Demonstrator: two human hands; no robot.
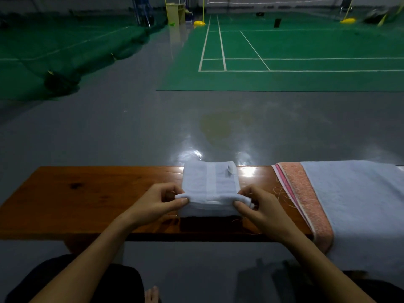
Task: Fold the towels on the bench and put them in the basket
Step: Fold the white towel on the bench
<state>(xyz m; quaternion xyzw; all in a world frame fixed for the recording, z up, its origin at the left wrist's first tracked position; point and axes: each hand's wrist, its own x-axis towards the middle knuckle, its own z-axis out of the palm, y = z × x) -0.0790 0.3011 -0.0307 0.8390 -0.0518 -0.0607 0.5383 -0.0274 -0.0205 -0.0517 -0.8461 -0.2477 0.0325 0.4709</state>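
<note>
A small pale blue towel [209, 182], folded into a thick rectangle, lies across the middle of the wooden bench [87, 193]. My left hand [159, 202] pinches its near left corner between thumb and fingers. My right hand [258, 206] pinches the near right corner the same way, and the near edge is lifted slightly off the layers below. To the right, an unfolded light blue towel [358, 206] is spread over the bench on top of a pink-orange towel [306, 197]. No basket is in view.
The bench's left half is bare wood. Beyond it lies shiny grey floor, then a green badminton court [284, 51] with white lines. A dark green net [65, 62] is heaped at far left. My dark-clothed knees [76, 278] are below the bench.
</note>
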